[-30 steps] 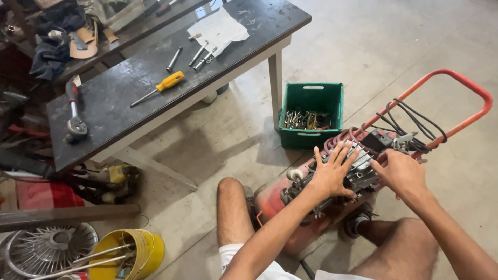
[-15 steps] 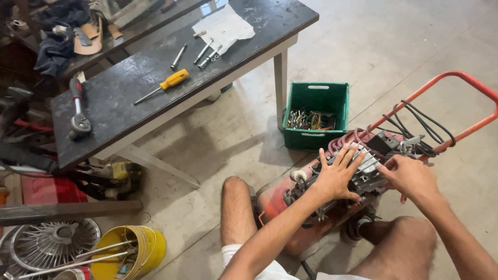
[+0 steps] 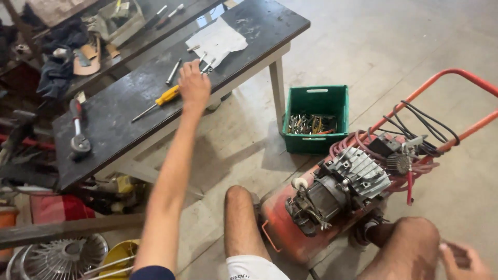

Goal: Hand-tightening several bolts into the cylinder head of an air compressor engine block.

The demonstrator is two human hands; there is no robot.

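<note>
lying just under left grip (image 3: 194,85): yellow-handled screwdriver (image 3: 167,96)

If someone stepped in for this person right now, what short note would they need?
Left hand: stretched out over the dark workbench, open, at the yellow-handled screwdriver; whether it touches is unclear.
Right hand: low by the right knee, blurred, apparently empty.
The red air compressor lies between the legs, finned motor head exposed, no hand on it.
Green crate of small parts stands beside it.
No tool picked up yet.
</note>
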